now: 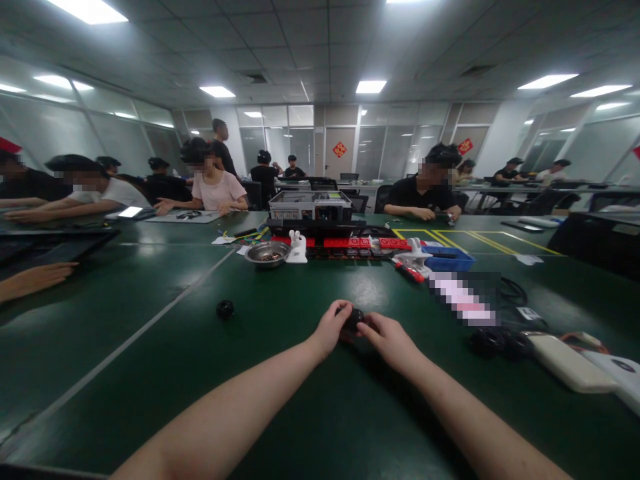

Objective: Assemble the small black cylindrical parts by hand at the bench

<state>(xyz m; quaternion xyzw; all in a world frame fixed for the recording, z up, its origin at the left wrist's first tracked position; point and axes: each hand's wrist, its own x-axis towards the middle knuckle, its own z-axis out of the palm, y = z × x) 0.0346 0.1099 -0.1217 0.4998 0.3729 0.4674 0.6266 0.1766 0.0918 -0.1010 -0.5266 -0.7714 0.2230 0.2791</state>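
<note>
Both my hands meet over the dark green table [150, 373], a little beyond its middle. My left hand [331, 328] and my right hand [387, 340] are closed together around a small black part [354, 318], fingers curled on it from either side. The part is mostly hidden by my fingers. Another small black round piece [225, 309] lies on the table to the left of my hands, apart from them.
Beyond my hands stand a metal bowl [267, 253], a white holder [298, 248], a red-and-black tray [360, 244], a blue bin [449, 259] and an open computer case [310, 205]. White devices [570, 363] and black cables lie right. Several people sit around; another person's hand [37, 277] rests left.
</note>
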